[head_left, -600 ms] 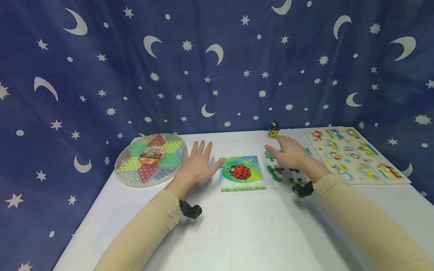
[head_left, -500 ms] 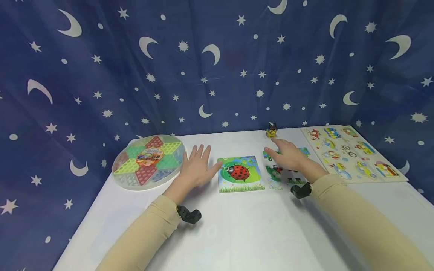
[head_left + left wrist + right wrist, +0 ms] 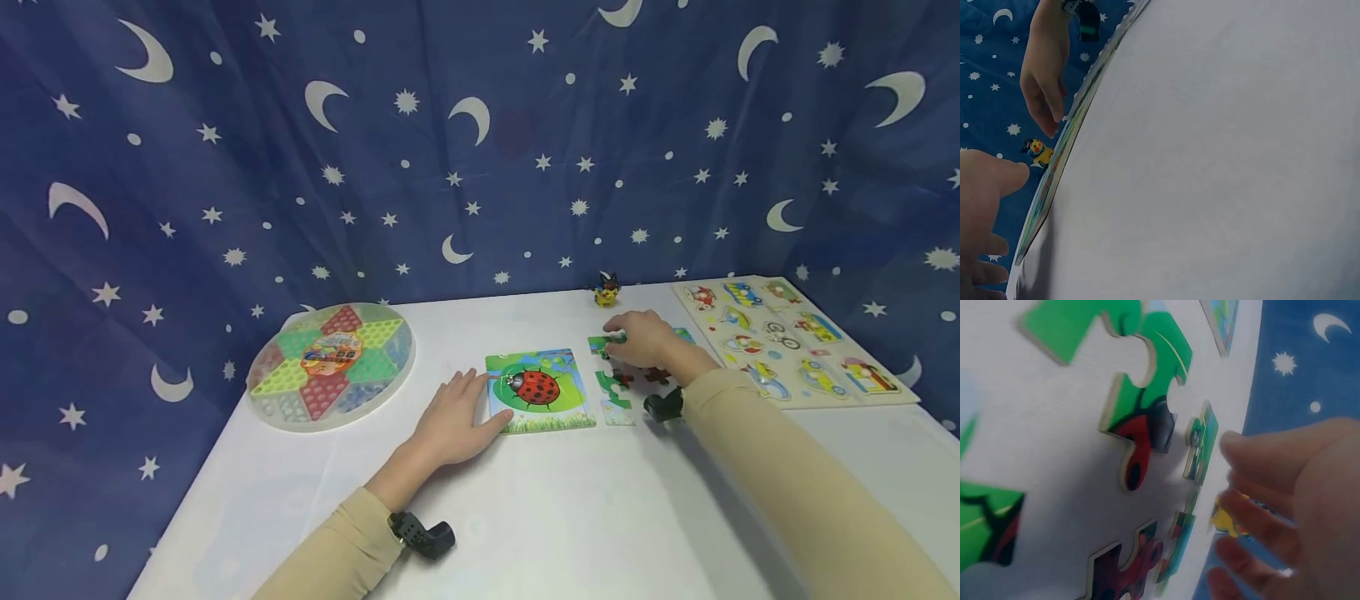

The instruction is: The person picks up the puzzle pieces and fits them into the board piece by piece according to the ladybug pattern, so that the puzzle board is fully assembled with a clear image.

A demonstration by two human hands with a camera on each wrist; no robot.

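Observation:
A square ladybug puzzle board (image 3: pixel 538 390) lies on the white table. My left hand (image 3: pixel 453 421) is at its left edge, fingers straight and thumb spread toward its lower corner. In the left wrist view the board (image 3: pixel 1054 178) appears edge-on beyond my thumb. Right of the board are several loose jigsaw pieces, among them a grassy one (image 3: pixel 618 412). My right hand (image 3: pixel 641 340) reaches over them, fingers bent downward and hiding some. Up close, its thumb and fingers stay apart beside a small green-and-blue puzzle piece (image 3: pixel 1207 447); a red-and-green piece (image 3: pixel 1135 440) lies nearby.
A round Chinese checkers board (image 3: pixel 375 333) lies at the left. A wooden picture puzzle board (image 3: pixel 843 398) lies at the right. A small yellow-and-black toy figure (image 3: pixel 606 293) stands at the table's back edge, before a blue curtain (image 3: pixel 517 83) with moons and stars.
My left hand has come down and nearer, from beside the board's upper left to its lower left edge. My right hand has lowered over the loose pieces, its fingers now bent down.

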